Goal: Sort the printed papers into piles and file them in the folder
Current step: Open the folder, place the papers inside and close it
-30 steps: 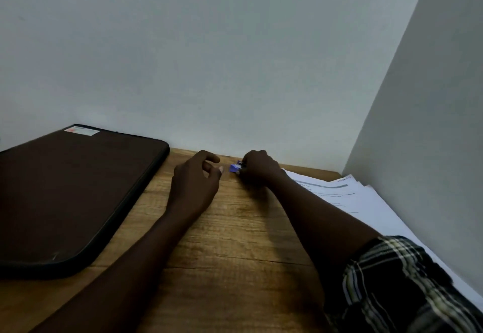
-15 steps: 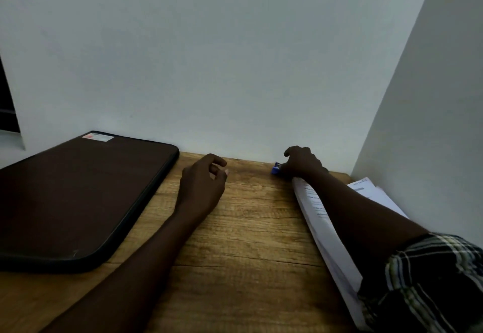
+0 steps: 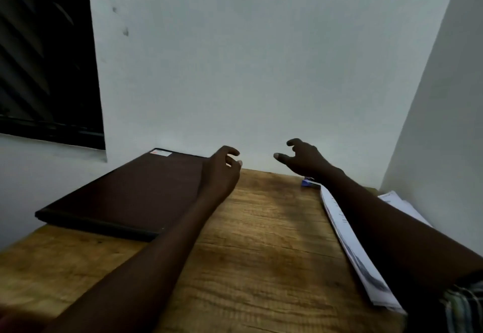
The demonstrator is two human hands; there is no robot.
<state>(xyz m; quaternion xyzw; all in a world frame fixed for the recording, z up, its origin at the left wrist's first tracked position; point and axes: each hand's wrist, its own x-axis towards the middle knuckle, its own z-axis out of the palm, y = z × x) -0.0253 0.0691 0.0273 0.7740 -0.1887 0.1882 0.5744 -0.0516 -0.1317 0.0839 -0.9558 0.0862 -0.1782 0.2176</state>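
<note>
Left hand [image 3: 222, 169] and right hand [image 3: 300, 160] hover loosely curled, holding nothing, above the wooden table [image 3: 261, 254]; the stacked white printed papers [image 3: 349, 243] seem ready, so next probably means opening the flat dark-brown folder [image 3: 125, 191].

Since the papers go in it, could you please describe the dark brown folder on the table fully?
The dark brown flat rectangular folder lies closed on the wooden table at left, far end near the white wall. Its cover looks matt, leather-like, with a pale label at the far corner. The left hand hangs by its right edge.
</note>
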